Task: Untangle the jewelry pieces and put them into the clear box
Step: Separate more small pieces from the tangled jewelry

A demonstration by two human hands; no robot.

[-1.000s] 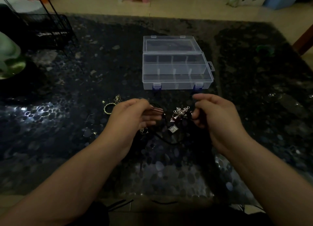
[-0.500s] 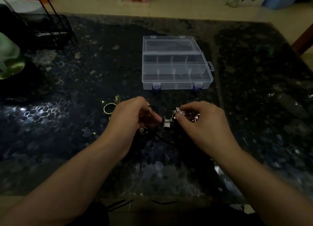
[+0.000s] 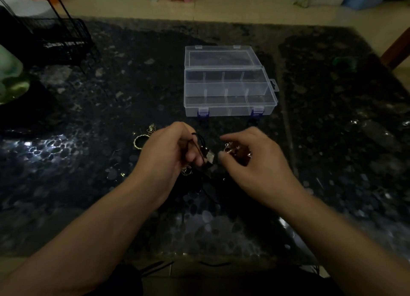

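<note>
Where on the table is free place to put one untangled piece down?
Free: the tabletop right of the right hand and the strip between the hands and the clear box. Crowded: around the left hand, with the gold ring, small charms and black cord.

No text, label, brand, number or sign can be read anywhere. The clear box (image 3: pixel 229 82) far on the desk (image 3: pixel 88 140) bears no lettering, and the dim, blurred floor items beyond show none either.

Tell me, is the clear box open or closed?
Open. The box has its lid flipped back flat on the table, showing the dividers inside.
</note>
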